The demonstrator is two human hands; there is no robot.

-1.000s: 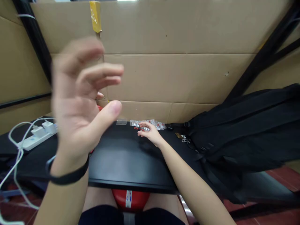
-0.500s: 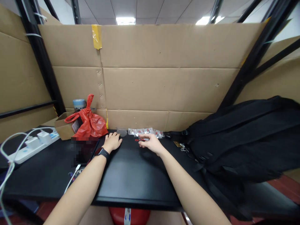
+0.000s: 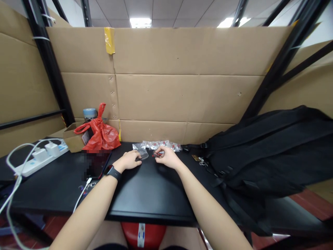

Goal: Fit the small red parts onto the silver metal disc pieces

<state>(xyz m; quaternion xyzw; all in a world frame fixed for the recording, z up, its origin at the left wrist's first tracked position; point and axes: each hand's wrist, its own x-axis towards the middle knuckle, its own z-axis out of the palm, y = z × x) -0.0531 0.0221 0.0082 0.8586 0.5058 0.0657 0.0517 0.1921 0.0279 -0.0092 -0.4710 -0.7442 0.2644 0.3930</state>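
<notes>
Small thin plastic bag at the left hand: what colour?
The small thin plastic bag at the left hand is clear, colourless; the head view shows it best.

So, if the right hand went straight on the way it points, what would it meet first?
The right hand would probably first meet the clear plastic bag at the left hand, though depth is unclear.

Toward nine o'clock lay one power strip, two white plugs, one cardboard box and one red bag; at eight, one wristwatch; at three, one backpack; at six, clear packets too blurred to count.
</notes>
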